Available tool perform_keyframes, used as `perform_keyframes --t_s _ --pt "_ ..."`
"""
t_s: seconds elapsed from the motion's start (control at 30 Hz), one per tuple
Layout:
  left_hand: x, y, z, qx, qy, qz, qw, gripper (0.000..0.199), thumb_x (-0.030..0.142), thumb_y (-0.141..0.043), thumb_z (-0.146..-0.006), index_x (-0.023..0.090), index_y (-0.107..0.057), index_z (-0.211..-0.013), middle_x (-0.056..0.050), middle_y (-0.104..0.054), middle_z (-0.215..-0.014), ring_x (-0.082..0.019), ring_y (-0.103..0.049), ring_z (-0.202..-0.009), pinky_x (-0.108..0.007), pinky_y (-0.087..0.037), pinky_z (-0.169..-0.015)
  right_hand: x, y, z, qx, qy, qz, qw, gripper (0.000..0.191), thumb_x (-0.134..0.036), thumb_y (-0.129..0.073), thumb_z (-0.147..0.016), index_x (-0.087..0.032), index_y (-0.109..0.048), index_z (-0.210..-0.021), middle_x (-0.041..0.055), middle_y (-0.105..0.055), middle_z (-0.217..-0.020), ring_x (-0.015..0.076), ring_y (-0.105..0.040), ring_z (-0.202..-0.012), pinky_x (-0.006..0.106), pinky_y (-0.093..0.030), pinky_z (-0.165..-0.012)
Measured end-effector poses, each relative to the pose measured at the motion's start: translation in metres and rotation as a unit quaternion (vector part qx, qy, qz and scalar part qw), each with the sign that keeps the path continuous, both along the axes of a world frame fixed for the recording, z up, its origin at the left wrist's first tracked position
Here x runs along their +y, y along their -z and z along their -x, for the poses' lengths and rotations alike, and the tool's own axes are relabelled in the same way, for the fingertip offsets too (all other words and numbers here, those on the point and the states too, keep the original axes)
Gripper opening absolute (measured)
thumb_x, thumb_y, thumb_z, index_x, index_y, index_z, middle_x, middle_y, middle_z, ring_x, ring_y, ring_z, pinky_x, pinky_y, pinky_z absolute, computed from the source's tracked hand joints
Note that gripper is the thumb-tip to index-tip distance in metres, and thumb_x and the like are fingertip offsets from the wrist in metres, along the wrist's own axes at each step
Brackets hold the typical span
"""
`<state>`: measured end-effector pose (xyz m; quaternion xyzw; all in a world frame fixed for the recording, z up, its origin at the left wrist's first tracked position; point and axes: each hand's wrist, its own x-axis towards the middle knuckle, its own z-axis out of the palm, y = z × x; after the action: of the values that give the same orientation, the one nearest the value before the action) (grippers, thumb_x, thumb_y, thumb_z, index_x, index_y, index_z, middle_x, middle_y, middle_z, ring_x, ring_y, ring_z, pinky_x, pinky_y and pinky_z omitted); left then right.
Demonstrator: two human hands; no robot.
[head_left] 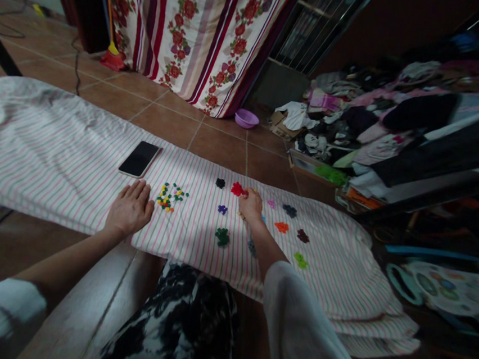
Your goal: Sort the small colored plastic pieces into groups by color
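Note:
My left hand (131,208) lies flat on the striped cloth, fingers spread, between the phone and a mixed pile of small yellow, green, white and orange pieces (170,197). My right hand (251,203) is closed with its fingertips at the edge of the red pile (237,189); whatever it may hold is too small to make out. Around it are single-colour piles: black (220,183), blue-purple (222,209), dark green (222,236), pink (271,204), dark grey (289,210), orange (281,227), brown (302,235) and lime green (300,260). My right hand and forearm partly cover other piles.
A black-screened phone (140,159) lies on the striped cloth (67,157) at the left. Beyond the cloth are a flowered curtain (186,33), a purple basin (246,118) and a red broom (113,59). Clothes (364,112) are heaped at the right.

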<state>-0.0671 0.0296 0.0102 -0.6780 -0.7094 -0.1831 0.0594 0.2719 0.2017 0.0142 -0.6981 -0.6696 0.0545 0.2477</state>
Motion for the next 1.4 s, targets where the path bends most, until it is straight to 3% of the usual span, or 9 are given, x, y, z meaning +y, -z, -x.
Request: perform_keyframes --t_s 0.23,0.4,0.67,0.8,1.07,1.2,1.4 --pt "0.001 0.002 0.001 -0.019 0.001 -0.006 1.0 0.056 0.036 -0.034 -0.093 0.004 -0.056 -0.133 -0.024 -0.052 -0.145 -0.034 -0.043 -0.142 -0.051 -0.032 -0.117 0.002 0.003 0.005 0.034 -0.039 -0.03 0.998 0.038 -0.01 -0.049 -0.073 -0.012 -0.07 -0.104 0.0109 -0.074 -0.093 0.0199 -0.067 -0.086 0.031 -0.048 -0.086" --pt "0.001 0.002 0.001 -0.014 0.0 -0.009 1.0 0.055 0.036 -0.034 -0.093 0.007 -0.055 -0.134 -0.022 -0.054 -0.145 -0.033 -0.043 -0.141 -0.05 -0.032 -0.117 -0.001 0.002 0.006 0.028 -0.037 -0.009 0.999 0.041 -0.01 -0.052 -0.073 -0.011 -0.069 -0.11 0.0109 -0.072 -0.092 0.0196 -0.065 -0.086 0.032 -0.048 -0.088" --pt "0.0 0.0 0.001 0.002 0.002 0.002 1.0 0.057 0.036 -0.032 -0.094 0.002 -0.055 -0.133 -0.025 -0.052 -0.145 -0.035 -0.044 -0.14 -0.051 -0.033 -0.116 -0.006 -0.003 0.006 0.029 -0.028 0.005 0.999 0.042 -0.011 -0.051 -0.073 -0.013 -0.069 -0.111 0.0097 -0.071 -0.096 0.0187 -0.064 -0.086 0.033 -0.049 -0.09" --pt "0.0 0.0 0.0 -0.001 0.001 -0.003 1.0 0.057 0.036 -0.033 -0.093 0.002 -0.056 -0.133 -0.025 -0.053 -0.144 -0.035 -0.044 -0.14 -0.05 -0.033 -0.116 -0.007 -0.009 0.001 0.039 -0.021 -0.009 0.999 0.041 -0.012 -0.051 -0.073 -0.014 -0.069 -0.11 0.0105 -0.071 -0.1 0.0224 -0.063 -0.098 0.035 -0.047 -0.096" --pt "-0.001 0.001 -0.001 -0.02 -0.003 -0.016 1.0 0.054 0.036 -0.033 -0.093 0.005 -0.057 -0.132 -0.023 -0.054 -0.144 -0.033 -0.045 -0.14 -0.05 -0.032 -0.117 -0.02 -0.028 -0.016 0.056 -0.019 -0.034 0.998 0.034 -0.016 -0.048 -0.079 -0.016 -0.071 -0.104 0.0109 -0.071 -0.103 0.0225 -0.065 -0.098 0.036 -0.048 -0.097" --pt "-0.001 0.002 -0.001 -0.037 -0.005 -0.023 0.999 0.052 0.034 -0.036 -0.092 0.007 -0.058 -0.131 -0.022 -0.056 -0.142 -0.033 -0.045 -0.139 -0.05 -0.033 -0.116 -0.036 -0.031 -0.004 0.072 -0.063 -0.025 0.995 0.034 -0.017 -0.046 -0.08 -0.019 -0.072 -0.103 0.0083 -0.072 -0.103 0.0208 -0.066 -0.094 0.035 -0.05 -0.092" --pt "-0.001 -0.001 -0.001 -0.043 -0.004 -0.015 0.999 0.051 0.029 -0.036 -0.092 0.003 -0.06 -0.129 -0.023 -0.056 -0.141 -0.033 -0.046 -0.139 -0.05 -0.032 -0.117 -0.064 -0.029 0.039 0.087 -0.152 -0.026 0.984 0.033 -0.014 -0.048 -0.081 -0.019 -0.075 -0.1 0.0089 -0.072 -0.101 0.0208 -0.065 -0.096 0.034 -0.05 -0.091"
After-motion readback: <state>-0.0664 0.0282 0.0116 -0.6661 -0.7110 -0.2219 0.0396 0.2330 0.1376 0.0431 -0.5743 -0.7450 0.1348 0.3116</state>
